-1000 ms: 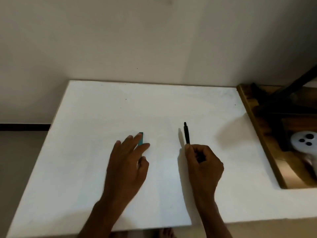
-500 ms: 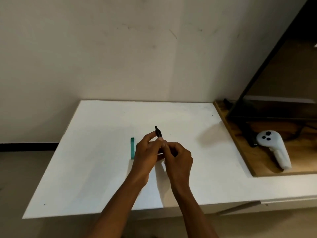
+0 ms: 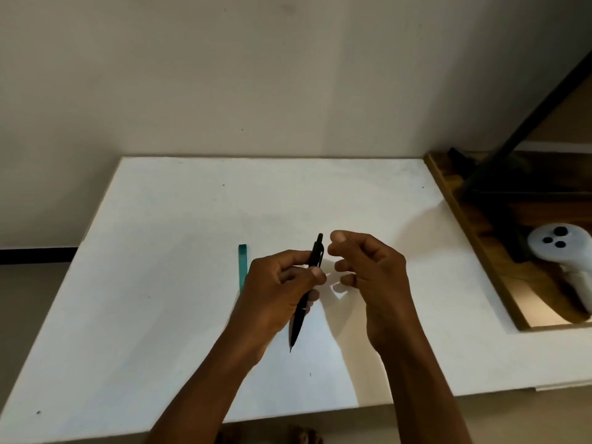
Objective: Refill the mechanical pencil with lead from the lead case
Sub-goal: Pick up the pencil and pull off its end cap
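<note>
A person's two hands are raised over a white counter [image 3: 153, 283], seen from above. The left hand [image 3: 275, 293] grips a slim black pencil [image 3: 301, 315] around its middle, fingers and thumb curled round the barrel. The tip points down toward the person and the clip end points up and away. The right hand [image 3: 371, 277] is just beside the clip end, apart from it, with its fingers loosely curled and nothing visible in them. A thin teal lead case [image 3: 243, 267] lies flat on the counter just left of the left hand, untouched.

The pencil looks light, stiff and smooth, so a firm mid-barrel grip probably suits it, leaving the top end free for a fingertip pinch on the cap. The case is likely light enough to slide when nudged, so it is best pinched by its long edges. The leads inside would be brittle and need gentle handling.
</note>
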